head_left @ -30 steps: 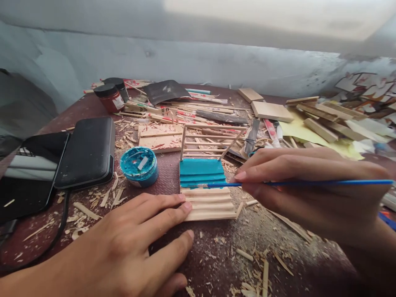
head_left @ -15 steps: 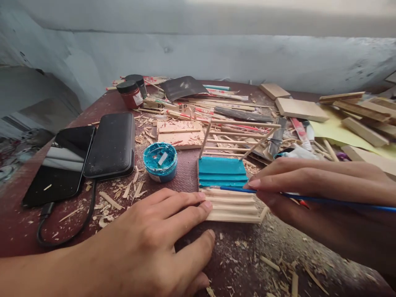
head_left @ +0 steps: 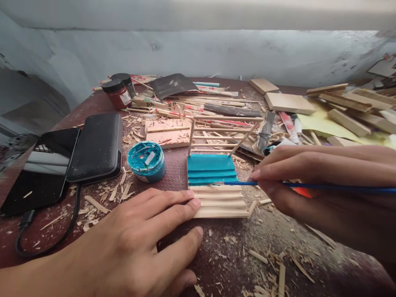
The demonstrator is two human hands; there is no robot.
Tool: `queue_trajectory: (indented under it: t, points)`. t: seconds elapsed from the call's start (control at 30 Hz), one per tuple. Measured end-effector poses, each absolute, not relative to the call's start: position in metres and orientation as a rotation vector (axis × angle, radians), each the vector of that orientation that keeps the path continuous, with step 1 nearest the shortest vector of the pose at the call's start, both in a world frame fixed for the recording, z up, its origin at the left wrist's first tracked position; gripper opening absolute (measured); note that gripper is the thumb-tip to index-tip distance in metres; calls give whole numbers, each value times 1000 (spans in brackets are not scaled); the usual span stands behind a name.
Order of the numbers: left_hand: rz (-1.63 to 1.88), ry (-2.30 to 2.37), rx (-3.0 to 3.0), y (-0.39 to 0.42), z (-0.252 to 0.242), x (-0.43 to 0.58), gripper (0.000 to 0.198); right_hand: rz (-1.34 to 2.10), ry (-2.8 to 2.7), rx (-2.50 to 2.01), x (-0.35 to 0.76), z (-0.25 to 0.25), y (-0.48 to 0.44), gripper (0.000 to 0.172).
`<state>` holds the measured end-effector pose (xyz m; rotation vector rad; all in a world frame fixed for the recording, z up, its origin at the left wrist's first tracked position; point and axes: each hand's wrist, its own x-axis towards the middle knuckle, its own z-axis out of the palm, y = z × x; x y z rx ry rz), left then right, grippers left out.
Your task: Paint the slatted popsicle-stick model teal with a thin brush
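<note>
A small wooden stepped model (head_left: pixel 216 185) with a stick frame at its back lies mid-table. Its upper steps are painted teal, its lower steps are bare wood. My left hand (head_left: pixel 139 239) lies flat on the table, fingers stretched out, fingertips touching the model's left edge. My right hand (head_left: pixel 312 185) pinches a thin blue paintbrush (head_left: pixel 309 186). The brush tip rests at the right side of the lowest teal step. An open pot of teal paint (head_left: pixel 146 161) stands just left of the model.
A black case (head_left: pixel 95 146) and a phone (head_left: pixel 37 173) with a cable lie at the left. Two dark-lidded jars (head_left: pixel 116 93) stand at the back. Sticks, wood blocks (head_left: pixel 289 103), yellow paper and shavings litter the table. A pale wall runs behind.
The brush tip has slid from the left side of the teal edge to the right side. The view swung left and back. My left hand stayed on the model's edge.
</note>
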<state>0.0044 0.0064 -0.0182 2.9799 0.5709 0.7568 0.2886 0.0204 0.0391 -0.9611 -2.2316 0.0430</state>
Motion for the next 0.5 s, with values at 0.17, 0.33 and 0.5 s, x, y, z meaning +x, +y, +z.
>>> queue_trajectory:
  t: [0.17, 0.33, 0.5]
  points:
    - [838, 573, 2945, 4, -25, 4, 24, 24, -2226, -974, 292, 36, 22, 20]
    - [866, 559, 2929, 5, -29, 3, 22, 60, -2202, -974, 298, 34, 22, 18]
    - [856, 577, 2926, 6, -27, 4, 21, 119, -2138, -979, 296, 37, 20, 21]
